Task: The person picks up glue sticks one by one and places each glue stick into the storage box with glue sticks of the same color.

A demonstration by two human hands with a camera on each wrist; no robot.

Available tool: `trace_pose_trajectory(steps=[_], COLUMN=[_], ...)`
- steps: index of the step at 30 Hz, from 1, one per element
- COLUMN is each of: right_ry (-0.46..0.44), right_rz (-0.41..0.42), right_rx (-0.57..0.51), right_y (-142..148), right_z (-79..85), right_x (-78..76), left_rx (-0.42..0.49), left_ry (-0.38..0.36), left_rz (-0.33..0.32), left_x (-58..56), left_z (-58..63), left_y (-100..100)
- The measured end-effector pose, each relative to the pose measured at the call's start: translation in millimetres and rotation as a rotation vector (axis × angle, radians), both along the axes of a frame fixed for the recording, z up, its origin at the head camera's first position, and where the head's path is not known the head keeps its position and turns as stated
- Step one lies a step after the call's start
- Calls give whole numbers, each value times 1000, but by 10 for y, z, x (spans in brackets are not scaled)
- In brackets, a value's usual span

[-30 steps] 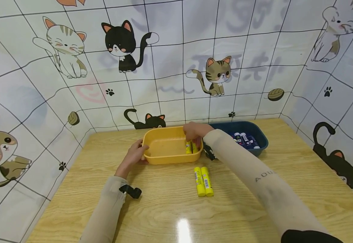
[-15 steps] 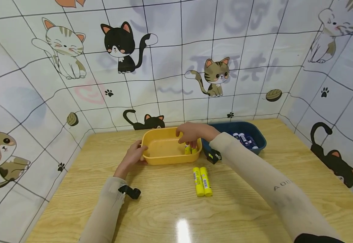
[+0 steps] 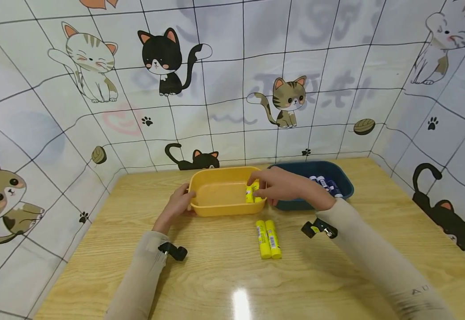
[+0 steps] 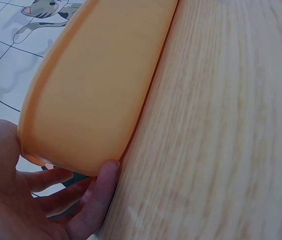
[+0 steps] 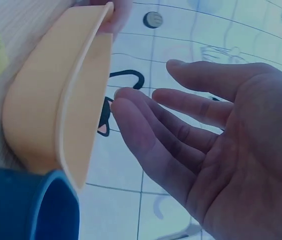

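Note:
At the left end of a yellow plastic basket (image 3: 216, 212), my left hand (image 3: 176, 204) grips the wall, thumb over the rim and fingers outside. The left wrist view shows those fingers against the basket's end (image 4: 86, 100). Two yellow glue sticks (image 3: 250, 194) lie inside the basket at its right end, partly covered by my right hand (image 3: 284, 183). That hand is over the basket's right rim with loosely spread fingers and nothing between them, as the right wrist view (image 5: 195, 135) also shows. Two more yellow glue sticks (image 3: 267, 239) lie side by side on the table in front.
A dark blue basket (image 3: 342, 178) with several dark blue, white-capped sticks (image 3: 323, 182) stands right of the yellow one, partly behind my right hand. A cat-printed wall covering (image 3: 224, 102) rises behind the wooden table (image 3: 200, 275).
My right hand has drawn back from inside the yellow basket, moving right to its right rim, uncovering more of the glue sticks there. The left hand keeps its hold on the basket.

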State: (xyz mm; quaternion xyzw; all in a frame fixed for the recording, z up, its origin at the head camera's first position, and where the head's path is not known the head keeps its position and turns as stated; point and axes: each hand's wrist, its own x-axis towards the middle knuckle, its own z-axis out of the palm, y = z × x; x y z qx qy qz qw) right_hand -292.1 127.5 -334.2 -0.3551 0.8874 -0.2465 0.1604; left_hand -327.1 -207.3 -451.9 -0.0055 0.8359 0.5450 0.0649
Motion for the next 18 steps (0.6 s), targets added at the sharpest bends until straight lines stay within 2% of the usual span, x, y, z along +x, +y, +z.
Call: trace_pose_trajectory(steps=[3,8,13,18], right_ry=[-3,-54,-144,-245], right_rz=[-13,-23,-53,-72], right_rx=[-19,-23,-11,6], right_y=[150,318,412,468], right_z=[-48,-263,-515,-683], right_x=[137,272,285,271], left_rx=[-5,-14,-3,10], left_ry=[5,15,8,-7], left_rz=[3,7,9,-1], left_x=[-9,-18,-16,-7], left_z=[-7,-18,-24,-14], left_y=[13,16,19,31])
